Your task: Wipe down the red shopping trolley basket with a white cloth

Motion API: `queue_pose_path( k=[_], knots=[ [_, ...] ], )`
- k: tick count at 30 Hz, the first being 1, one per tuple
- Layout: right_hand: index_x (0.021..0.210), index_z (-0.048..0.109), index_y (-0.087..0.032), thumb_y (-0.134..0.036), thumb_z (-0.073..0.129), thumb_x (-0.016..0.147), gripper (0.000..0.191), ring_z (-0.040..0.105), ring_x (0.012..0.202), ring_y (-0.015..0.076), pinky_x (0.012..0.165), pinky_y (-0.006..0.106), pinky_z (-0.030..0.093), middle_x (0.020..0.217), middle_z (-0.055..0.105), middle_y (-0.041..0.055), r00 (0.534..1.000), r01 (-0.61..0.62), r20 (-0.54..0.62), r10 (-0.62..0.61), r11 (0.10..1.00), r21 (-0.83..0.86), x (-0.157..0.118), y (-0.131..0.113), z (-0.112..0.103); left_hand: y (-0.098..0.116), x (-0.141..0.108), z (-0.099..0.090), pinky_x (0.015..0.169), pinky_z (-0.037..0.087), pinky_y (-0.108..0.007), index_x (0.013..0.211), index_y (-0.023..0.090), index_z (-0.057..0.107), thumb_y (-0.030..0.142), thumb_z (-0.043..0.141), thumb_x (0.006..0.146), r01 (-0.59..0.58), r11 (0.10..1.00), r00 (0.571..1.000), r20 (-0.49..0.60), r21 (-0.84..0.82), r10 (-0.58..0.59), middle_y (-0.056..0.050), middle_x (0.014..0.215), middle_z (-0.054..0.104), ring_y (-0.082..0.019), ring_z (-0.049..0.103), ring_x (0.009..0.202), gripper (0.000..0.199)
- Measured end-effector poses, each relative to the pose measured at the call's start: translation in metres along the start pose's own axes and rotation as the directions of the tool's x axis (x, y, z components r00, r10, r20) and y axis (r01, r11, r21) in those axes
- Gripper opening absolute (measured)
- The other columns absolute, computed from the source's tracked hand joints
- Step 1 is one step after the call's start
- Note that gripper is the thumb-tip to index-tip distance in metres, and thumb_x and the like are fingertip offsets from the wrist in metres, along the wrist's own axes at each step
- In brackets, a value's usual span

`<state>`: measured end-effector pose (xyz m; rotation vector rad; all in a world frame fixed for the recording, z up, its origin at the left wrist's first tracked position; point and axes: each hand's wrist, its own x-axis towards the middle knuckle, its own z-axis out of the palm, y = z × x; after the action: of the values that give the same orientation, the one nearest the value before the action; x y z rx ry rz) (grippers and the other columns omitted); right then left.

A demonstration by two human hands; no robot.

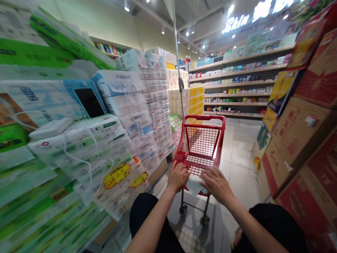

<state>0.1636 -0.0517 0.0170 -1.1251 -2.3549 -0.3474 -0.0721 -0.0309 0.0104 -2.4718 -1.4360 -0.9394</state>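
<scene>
Shopping cart (201,158) stands between tissue packs (159,114) at left and cartons (297,124) at right. At its near edge, left hand (178,177) and right hand (216,183) bend loosely beside a pale sheet (194,185); whether they pinch it, I cannot tell.

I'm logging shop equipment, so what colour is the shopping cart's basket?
The shopping cart's basket is red; it shows best in the head view.

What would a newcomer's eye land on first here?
The bright red shopping cart would likely catch it first, just below the middle of the view. Left of it rise stacks of wrapped packs, with a dark-screened phone leaning on the nearer ones. A glowing white sign reading "Skin" shows at upper right.
</scene>
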Motion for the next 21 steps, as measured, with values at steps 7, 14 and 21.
queue_pose_path(
  k=[7, 14, 21],
  knots=[
    [0.112, 0.063, -0.025, -0.049, 0.049, 0.093, 0.033, 0.040, 0.132, 0.0295, 0.115, 0.052, 0.020, 0.126, 0.060, 0.0069, 1.000, -0.003, -0.014, 0.001, 0.994, -0.110, -0.011, 0.028, 0.000, -0.012, -0.006, 0.000, 0.118, 0.015, -0.054, 0.107, 0.024, 0.059, 0.048, 0.064, 0.080, -0.069, 0.997, 0.994, 0.086, -0.033, 0.072, -0.004, 0.101, 0.062, -0.024, 0.057, 0.103, 0.036],
    [0.109, 0.061, -0.015, -0.031, 0.053, 0.092, 0.025, 0.055, 0.092, 0.0269, 0.088, 0.044, 0.043, 0.095, 0.063, 0.0109, 0.997, -0.059, 0.031, 0.066, 0.979, -0.197, 0.013, -0.034, 0.033, 0.019, -0.008, 0.025, 0.118, 0.007, -0.062, 0.137, 0.021, 0.036, 0.037, 0.068, 0.067, -0.080, 0.991, 0.993, 0.072, -0.104, 0.088, -0.010, 0.117, 0.059, -0.031, 0.053, 0.114, 0.079],
    [0.108, 0.060, -0.018, -0.018, 0.047, 0.093, 0.020, 0.056, 0.084, 0.0221, 0.079, 0.038, 0.044, 0.093, 0.064, 0.0069, 0.999, 0.024, 0.042, -0.017, 0.985, -0.170, 0.010, -0.023, 0.037, 0.026, -0.008, 0.031, 0.117, 0.019, -0.056, 0.146, 0.020, 0.025, 0.026, 0.067, 0.066, -0.088, 0.993, 0.991, 0.092, -0.078, 0.095, -0.010, 0.121, 0.058, -0.030, 0.053, 0.111, 0.091]
  ],
)
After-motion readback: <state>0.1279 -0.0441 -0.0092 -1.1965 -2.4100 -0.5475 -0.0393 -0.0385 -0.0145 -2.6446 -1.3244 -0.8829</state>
